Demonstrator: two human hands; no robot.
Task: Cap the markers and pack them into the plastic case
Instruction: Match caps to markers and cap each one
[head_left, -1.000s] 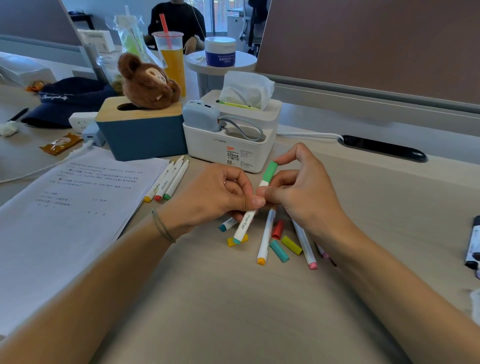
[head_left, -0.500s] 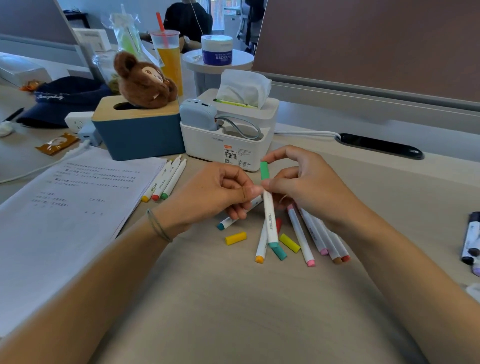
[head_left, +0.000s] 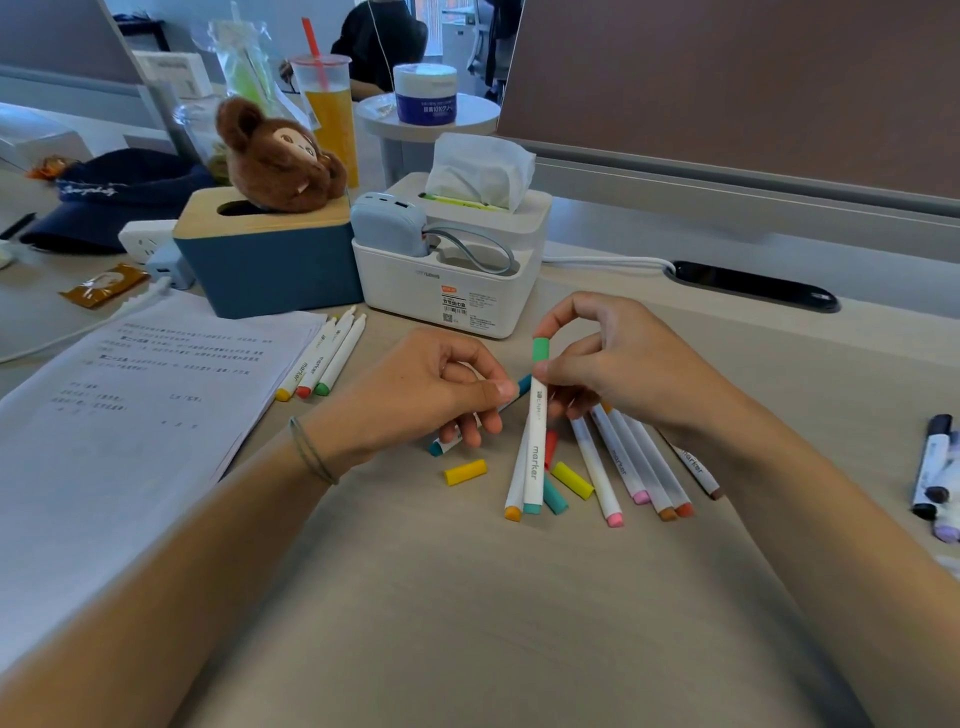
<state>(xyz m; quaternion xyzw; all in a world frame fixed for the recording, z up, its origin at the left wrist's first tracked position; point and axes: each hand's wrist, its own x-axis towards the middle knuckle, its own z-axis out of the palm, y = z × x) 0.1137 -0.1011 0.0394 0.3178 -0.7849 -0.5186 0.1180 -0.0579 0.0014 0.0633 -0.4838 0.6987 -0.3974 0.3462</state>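
Right hand (head_left: 618, 364): I pinch a white marker (head_left: 535, 447) near its top, thumb and fingers curled round it, forefinger arched over the green cap (head_left: 541, 349).
Left hand (head_left: 436, 395): my fingers are curled round a second marker (head_left: 522, 387) with a teal cap, just left of the upright one.
Step in hand: I judge the green cap wants seating; I would press straight down along the barrel, keeping the pinch close below the cap so it doesn't tilt.
Loose caps (head_left: 466, 472): yellow, teal and red ones lie just below my hands.
Other markers (head_left: 613, 470): fanned on the desk (head_left: 519, 623) under and below my right hand; three more (head_left: 327, 364) lie left of my left hand.
Case: I cannot see a plastic case anywhere.
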